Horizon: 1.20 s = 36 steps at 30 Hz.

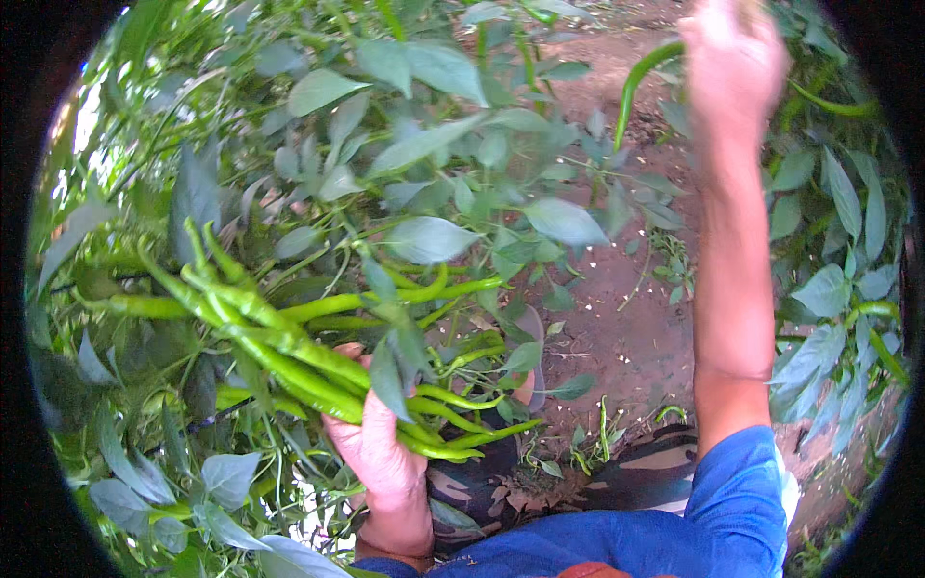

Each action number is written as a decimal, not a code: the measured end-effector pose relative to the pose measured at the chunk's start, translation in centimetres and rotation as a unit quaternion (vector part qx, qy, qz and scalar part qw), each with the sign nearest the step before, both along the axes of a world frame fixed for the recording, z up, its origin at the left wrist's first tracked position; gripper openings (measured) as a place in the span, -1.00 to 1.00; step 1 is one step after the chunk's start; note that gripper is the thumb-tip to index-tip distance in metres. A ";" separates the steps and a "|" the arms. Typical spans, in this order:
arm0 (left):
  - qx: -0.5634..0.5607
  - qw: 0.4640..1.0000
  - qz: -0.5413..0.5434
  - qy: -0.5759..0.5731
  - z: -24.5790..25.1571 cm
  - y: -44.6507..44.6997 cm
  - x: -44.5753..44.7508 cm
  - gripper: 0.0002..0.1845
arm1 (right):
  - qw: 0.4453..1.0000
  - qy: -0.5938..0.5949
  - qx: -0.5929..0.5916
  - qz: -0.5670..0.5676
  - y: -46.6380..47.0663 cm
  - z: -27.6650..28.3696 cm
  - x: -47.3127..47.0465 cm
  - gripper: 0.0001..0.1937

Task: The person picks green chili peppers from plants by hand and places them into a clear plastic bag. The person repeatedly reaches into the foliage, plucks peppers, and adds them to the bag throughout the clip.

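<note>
My left hand (pixel 383 441) is closed around a bunch of long green chili peppers (pixel 289 354). Their ends fan out to both sides of the fist, and a leaf covers part of the fingers. My right arm stretches far forward, and my right hand (pixel 733 68) is blurred at the top edge, its fingers partly cut off. A curved green pepper (pixel 636 83) meets the side of that hand; whether it is gripped or hangs behind is not plain. Leafy pepper plants (pixel 433 159) stand in front and to the left.
More pepper plants (pixel 824 289) with green peppers grow on the right. Brown soil (pixel 607 311) runs between the plants. A few small peppers (pixel 604 430) lie low near my camouflage trousers (pixel 636 473). Part of a shoe (pixel 533 332) shows behind leaves.
</note>
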<state>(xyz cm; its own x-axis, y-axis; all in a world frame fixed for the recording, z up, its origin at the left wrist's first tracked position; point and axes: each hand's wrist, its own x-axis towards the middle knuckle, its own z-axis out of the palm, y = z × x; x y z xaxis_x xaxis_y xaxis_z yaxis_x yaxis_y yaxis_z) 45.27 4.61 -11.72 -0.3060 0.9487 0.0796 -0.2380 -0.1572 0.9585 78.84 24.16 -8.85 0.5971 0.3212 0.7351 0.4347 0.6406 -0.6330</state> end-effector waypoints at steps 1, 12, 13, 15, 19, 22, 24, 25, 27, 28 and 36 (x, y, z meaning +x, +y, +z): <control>0.010 1.000 -0.002 0.007 0.1 0.1 0.1 -0.53 | 0.996 -0.063 -0.051 -0.025 1.1 -1.5 0.5 -0.76; 0.036 0.999 -0.006 0.022 -0.1 0.6 -0.3 -0.51 | 0.887 -0.243 -0.338 0.198 14.9 -11.1 -1.0 -0.40; 0.031 0.999 0.004 0.022 -0.1 0.5 -0.4 -0.51 | 0.901 -0.263 -0.297 0.175 15.3 -10.4 -1.5 -0.39; 0.027 0.999 0.012 0.016 -0.2 0.2 -0.5 -0.50 | 0.897 -0.212 -0.263 0.283 15.5 -8.8 -2.3 -0.45; 0.013 0.997 0.034 0.063 -0.5 -0.1 -0.9 -0.54 | 0.896 -0.122 -0.323 0.280 13.5 -6.8 -1.1 -0.61; -0.003 0.998 0.021 0.056 -0.6 -0.3 -1.2 -0.48 | 0.934 -0.261 -0.173 0.174 12.9 -5.1 -0.5 -0.63; 0.001 0.999 -0.001 0.035 -0.6 -0.4 -1.3 -0.46 | 0.917 -0.323 -0.185 0.142 12.2 -3.9 0.3 -0.65; -0.021 0.998 0.024 0.053 -0.6 -0.4 -1.3 -0.46 | 0.906 -0.352 -0.190 0.137 11.6 -3.3 0.9 -0.66; -0.014 0.998 0.024 0.059 -0.5 -0.4 -1.2 -0.45 | 0.881 -0.394 -0.217 0.144 10.6 -2.0 1.8 -0.69; -0.015 0.999 0.018 0.036 -0.4 -0.5 -1.0 -0.44 | 0.868 -0.407 -0.239 0.156 10.3 -1.4 2.1 -0.69; -0.008 1.000 -0.008 0.026 0.3 -0.1 0.0 -0.45 | 0.859 -0.435 -0.267 0.048 9.8 -2.4 0.7 -0.67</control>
<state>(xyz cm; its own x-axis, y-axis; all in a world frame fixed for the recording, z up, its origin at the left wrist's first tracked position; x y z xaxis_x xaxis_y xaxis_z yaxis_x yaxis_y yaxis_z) 45.28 4.49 -11.40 -0.2872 0.9545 0.0797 -0.1894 -0.1382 0.9721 79.50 33.95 -11.23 -0.1509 0.7682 0.6222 0.8535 0.4188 -0.3101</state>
